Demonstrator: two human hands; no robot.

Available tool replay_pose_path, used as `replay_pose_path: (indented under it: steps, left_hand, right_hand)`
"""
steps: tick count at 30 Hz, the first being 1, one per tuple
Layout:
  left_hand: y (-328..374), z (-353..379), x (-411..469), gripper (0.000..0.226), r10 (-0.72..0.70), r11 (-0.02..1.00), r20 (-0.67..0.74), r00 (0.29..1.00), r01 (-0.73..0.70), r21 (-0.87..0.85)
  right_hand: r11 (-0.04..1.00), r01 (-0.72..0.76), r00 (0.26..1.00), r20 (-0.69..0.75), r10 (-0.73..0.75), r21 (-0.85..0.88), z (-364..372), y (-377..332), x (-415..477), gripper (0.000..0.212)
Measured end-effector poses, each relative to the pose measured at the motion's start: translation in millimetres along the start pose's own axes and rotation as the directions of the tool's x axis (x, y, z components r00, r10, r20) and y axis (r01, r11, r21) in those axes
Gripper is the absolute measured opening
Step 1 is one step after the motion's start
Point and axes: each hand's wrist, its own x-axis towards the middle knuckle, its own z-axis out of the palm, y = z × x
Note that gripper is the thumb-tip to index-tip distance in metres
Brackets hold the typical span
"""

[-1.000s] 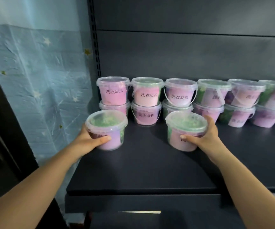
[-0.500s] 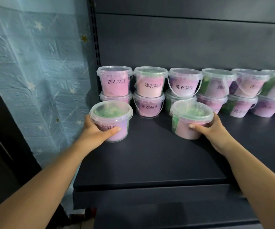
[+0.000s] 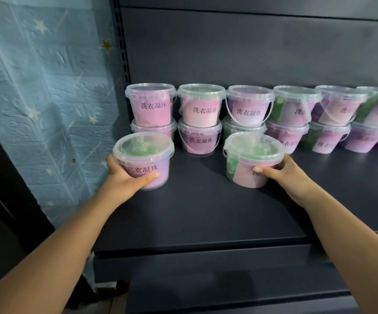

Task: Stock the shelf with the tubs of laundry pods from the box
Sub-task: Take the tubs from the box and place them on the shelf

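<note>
Two clear tubs of laundry pods with pink, purple and green contents sit on the dark shelf (image 3: 206,214). My left hand (image 3: 124,180) grips the left tub (image 3: 143,159) at the shelf's left end. My right hand (image 3: 283,175) grips the right tub (image 3: 251,159) from its right side. Both stand just in front of a back row of tubs (image 3: 202,118), stacked two high along the rear panel. The box is not in view.
The stacked row runs on to the right edge of view (image 3: 365,123). A perforated upright (image 3: 121,41) bounds the shelf on the left, with blue star-patterned wall covering (image 3: 47,87) beyond. A lower shelf (image 3: 229,291) juts out beneath.
Both hands have pushed their tubs a little further back towards the stacked row. My view has moved closer to the shelf.
</note>
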Motion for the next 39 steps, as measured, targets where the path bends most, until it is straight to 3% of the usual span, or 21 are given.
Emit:
replay_pose_path:
  steps: [4, 8, 14, 19, 27, 32, 35, 39]
  left_hand:
    - [-1, 2, 2, 0.1, 0.007, 1.0, 0.004, 1.0, -0.007, -0.021]
    - [-5, -4, 3, 0.111, 0.017, 0.995, 0.051, 0.999, -0.012, -0.097]
    - [-21, -9, 3, 0.126, -0.011, 0.992, 0.065, 0.998, 0.019, -0.128]
    - [-24, -7, 7, 0.117, 0.01, 0.992, 0.078, 0.997, 0.0, -0.127]
    - [-23, -3, 10, 0.115, 0.073, 0.977, 0.1, 0.992, -0.051, -0.209]
    - [-18, -7, 5, 0.118, 0.026, 0.994, 0.114, 0.993, -0.013, -0.108]
    - [-10, -13, -14, 0.12, -0.051, 0.998, 0.144, 0.988, 0.046, 0.034]
    - [18, -22, -72, 0.066, -0.04, 0.957, 0.042, 0.998, 0.026, 0.288]
  right_hand:
    - [0.999, 0.01, 0.988, 0.157, -0.004, -0.036, 22, -11, 5, 0.068]
    - [0.999, 0.025, 0.958, 0.287, -0.015, -0.031, 58, -19, 21, 0.074]
    - [0.999, -0.004, 0.988, 0.152, 0.009, -0.035, 69, -7, 27, 0.097]
    - [0.998, 0.031, 0.997, 0.077, -0.026, -0.062, 75, -8, 27, 0.086]
    - [0.997, 0.0, 0.999, 0.043, 0.003, -0.077, 79, -10, 25, 0.094]
    - [0.994, -0.006, 0.999, 0.041, 0.011, -0.106, 81, -8, 22, 0.083]
    - [0.976, -0.016, 0.995, 0.095, 0.038, -0.217, 76, -11, 13, 0.086]
    - [0.919, -0.023, 0.997, 0.059, 0.05, -0.394, 56, -15, -18, 0.083]
